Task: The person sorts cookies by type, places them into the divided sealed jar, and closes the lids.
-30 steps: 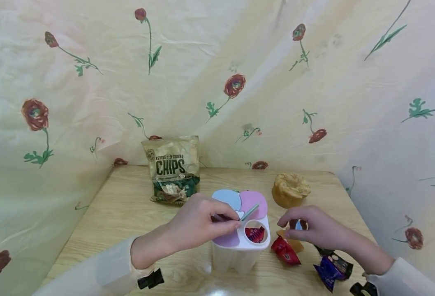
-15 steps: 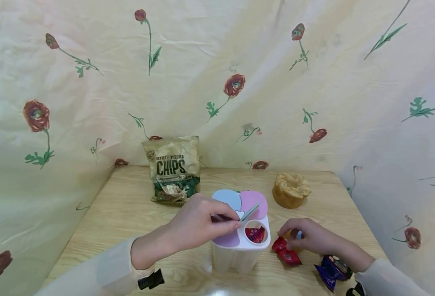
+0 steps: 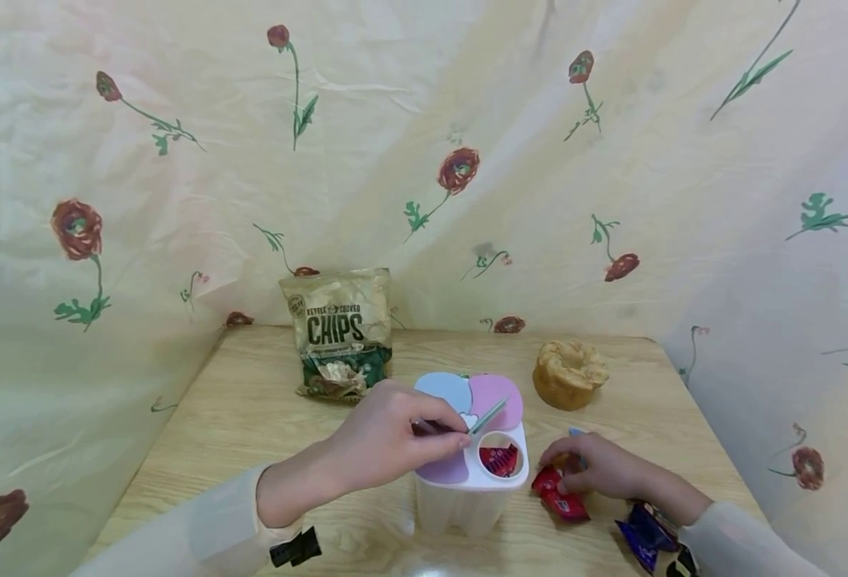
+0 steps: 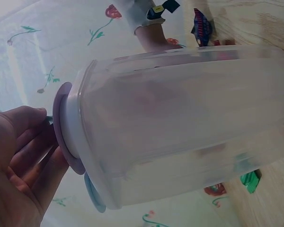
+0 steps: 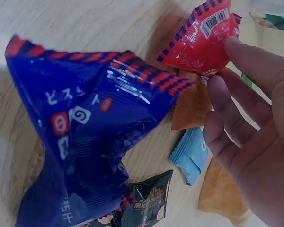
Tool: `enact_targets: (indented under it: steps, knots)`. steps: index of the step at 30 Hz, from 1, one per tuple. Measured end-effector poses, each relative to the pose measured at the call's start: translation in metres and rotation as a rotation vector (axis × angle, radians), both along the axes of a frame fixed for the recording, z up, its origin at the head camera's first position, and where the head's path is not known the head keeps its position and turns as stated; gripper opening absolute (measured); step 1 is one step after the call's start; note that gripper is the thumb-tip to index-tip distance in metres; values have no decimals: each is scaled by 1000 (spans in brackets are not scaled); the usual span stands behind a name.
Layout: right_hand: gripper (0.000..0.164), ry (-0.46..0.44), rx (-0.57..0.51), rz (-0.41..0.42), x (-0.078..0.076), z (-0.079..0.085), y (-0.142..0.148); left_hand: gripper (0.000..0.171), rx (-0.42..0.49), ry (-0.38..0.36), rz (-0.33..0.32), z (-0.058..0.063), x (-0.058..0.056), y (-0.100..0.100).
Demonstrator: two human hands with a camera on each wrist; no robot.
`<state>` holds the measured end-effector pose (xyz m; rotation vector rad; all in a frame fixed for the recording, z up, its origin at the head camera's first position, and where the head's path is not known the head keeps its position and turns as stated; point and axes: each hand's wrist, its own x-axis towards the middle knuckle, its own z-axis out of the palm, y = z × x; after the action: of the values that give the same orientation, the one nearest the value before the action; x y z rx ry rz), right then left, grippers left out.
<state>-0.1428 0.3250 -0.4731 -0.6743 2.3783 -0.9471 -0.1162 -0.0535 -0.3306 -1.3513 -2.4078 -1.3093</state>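
Observation:
Between thumb and fingers, my left hand pinches a thin pale green lid, raised and tilted at the top of a translucent storage box. Blue, pink and purple lids cover the box's other compartments. Through the uncovered round opening shows a red packet. To the right of the box, my right hand pinches another red snack packet low over the table. The right wrist view shows the thumb on one side of this red packet and fingers beneath its end.
A blue snack packet lies nearest in the right wrist view, beside black, orange and light blue packets. Behind stand a chips bag and a ring-shaped bread. A floral cloth hangs around the table.
My right hand has come down and toward me, onto the red packet, and now pinches it. The left hand still holds the green lid in the same place.

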Motion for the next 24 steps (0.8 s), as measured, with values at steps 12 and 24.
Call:
enact_targets:
  steps: [12,24]
  knots:
    - [31,-1,41,46,-3,-11,1,5,-8,7,3,-1,1,1]
    - [11,70,-50,130,-9,-12,-1,5,-12,20,4,0,1,1]
